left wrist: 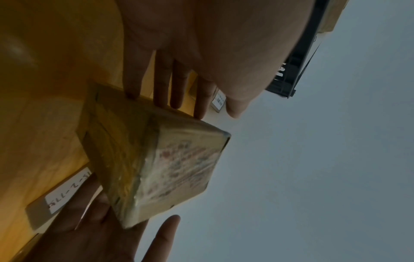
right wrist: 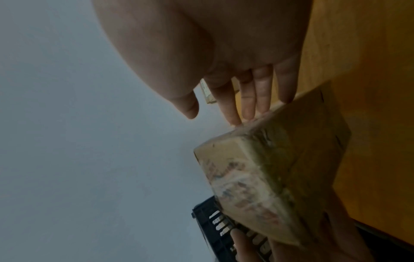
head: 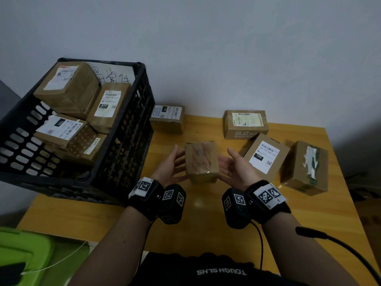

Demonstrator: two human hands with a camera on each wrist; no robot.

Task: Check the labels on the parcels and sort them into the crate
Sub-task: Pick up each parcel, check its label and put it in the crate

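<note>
Black crate (head: 123, 129) w/ labelled parcels (head: 68, 87), flat-fingered hands (head: 171, 168) (head: 237, 168) sandwiching taped parcel (head: 201, 162)

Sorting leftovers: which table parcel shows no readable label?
The brown cardboard parcel with torn white tape, far right on the table; the other resting parcels show printed labels.

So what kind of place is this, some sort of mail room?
Probably a small parcel-sorting spot, perhaps in an ordinary room. Labelled cardboard parcels lie on a wooden table against a plain wall, and a black plastic crate beside them is already part-filled with more parcels.
</note>
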